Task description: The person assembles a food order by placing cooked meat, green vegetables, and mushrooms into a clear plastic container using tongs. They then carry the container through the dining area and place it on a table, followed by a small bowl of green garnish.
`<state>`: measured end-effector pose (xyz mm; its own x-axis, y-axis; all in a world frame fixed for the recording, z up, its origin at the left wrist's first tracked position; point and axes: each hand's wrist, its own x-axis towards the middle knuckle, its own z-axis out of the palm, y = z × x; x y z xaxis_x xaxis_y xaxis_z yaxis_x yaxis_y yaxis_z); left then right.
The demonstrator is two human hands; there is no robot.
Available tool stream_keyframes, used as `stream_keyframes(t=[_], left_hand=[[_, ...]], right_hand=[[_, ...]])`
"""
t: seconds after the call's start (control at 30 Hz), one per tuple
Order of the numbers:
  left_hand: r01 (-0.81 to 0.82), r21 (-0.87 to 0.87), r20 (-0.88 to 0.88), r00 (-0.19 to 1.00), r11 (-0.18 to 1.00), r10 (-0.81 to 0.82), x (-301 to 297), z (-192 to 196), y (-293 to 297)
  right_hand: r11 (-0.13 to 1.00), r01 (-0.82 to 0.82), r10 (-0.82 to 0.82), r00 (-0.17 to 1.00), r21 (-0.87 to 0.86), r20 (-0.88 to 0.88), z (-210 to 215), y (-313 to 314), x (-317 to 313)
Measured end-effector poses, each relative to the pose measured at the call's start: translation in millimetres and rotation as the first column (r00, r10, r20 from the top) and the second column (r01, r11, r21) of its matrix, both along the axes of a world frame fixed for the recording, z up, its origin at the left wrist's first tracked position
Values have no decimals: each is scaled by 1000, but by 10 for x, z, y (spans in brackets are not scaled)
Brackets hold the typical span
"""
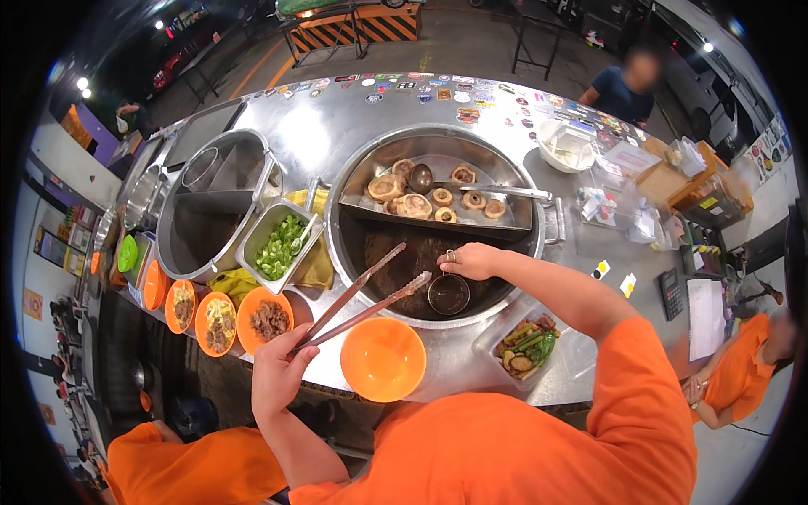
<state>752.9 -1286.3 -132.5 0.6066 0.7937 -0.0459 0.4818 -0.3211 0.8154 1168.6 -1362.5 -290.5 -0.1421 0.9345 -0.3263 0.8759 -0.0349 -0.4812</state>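
Note:
My left hand (279, 370) grips a pair of long metal tongs (383, 301), their tips apart over the pot's near edge. My right hand (473, 262) is closed on the handle of a small round ladle (449, 295), its cup over the dark broth in the front half of the large divided pot (335, 252). Behind the divider lie several marrow bones (414, 205), with a bigger ladle (420, 178) resting among them. Below the tongs stands an orange bowl (383, 360) with a bare inside. To its left is an orange bowl of sliced meat (269, 321).
Two orange bowls of noodles and meat (220, 323) line the counter's near edge. A tub of chopped scallions (282, 246) sits between the pot and a second divided pot (177, 252). At right are a clear container of vegetables (526, 347) and a calculator (670, 293). Orange-shirted co-workers (189, 463) stand nearby.

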Motion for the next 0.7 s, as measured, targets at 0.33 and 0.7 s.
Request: stream_keyframes(t=[0.33, 0.7], left_hand=[[-52, 124, -129, 989, 991, 68, 59, 231, 54], [346, 549, -607, 791, 761, 79, 1470, 218, 1146]], right_hand=[[902, 239, -250, 968, 359, -17, 847, -314, 99], [654, 443, -414, 888, 613, -200, 1336, -726, 93]])
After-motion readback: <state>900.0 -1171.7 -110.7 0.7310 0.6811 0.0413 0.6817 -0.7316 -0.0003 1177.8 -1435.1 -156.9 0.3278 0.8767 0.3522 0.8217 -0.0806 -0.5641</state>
